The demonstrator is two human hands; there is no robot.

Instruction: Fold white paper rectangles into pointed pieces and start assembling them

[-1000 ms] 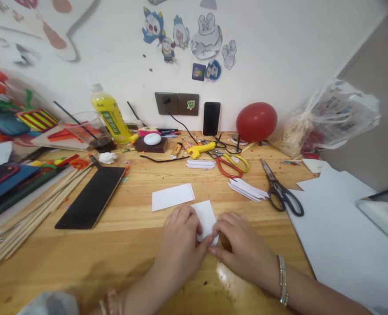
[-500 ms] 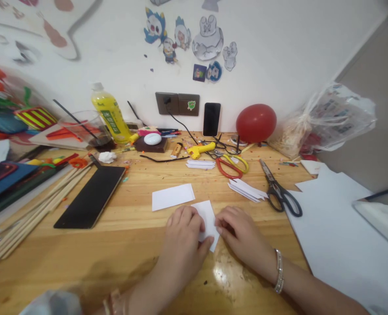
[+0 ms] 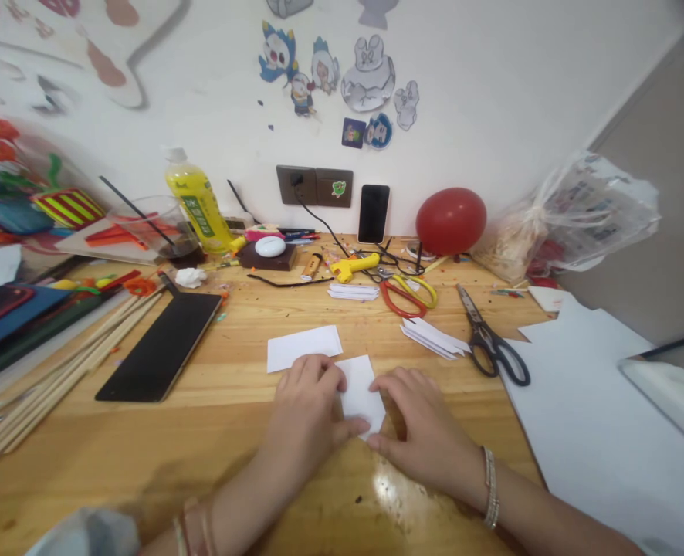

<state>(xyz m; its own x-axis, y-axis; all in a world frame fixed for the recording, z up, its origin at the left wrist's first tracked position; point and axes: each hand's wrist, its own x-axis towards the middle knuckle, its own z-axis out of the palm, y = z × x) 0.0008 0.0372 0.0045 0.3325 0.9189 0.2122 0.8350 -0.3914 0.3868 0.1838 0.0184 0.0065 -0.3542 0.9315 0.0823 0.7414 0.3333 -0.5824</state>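
Two bare hands meet over a small white paper (image 3: 364, 386) at the lower centre of the frame, flat on the wooden table (image 3: 215, 432). As I watch from the head camera, the left hand (image 3: 304, 409) has its fingers bent down over the paper's left half and its thumb at the lower corner. The right hand (image 3: 423, 432), a bracelet at its wrist, keeps its fingers loosely curled against the right edge and its thumb tip at that same corner. A second white slip (image 3: 296, 349) lies just above the left hand. A pile of folded slips (image 3: 435, 337) and black scissors (image 3: 492, 344) sit to the right of centre, near a large white sheet (image 3: 597, 417) at lower right. A dark tablet (image 3: 162, 347) lies left of centre, and a red balloon (image 3: 451, 220) rests against the wall at the top.
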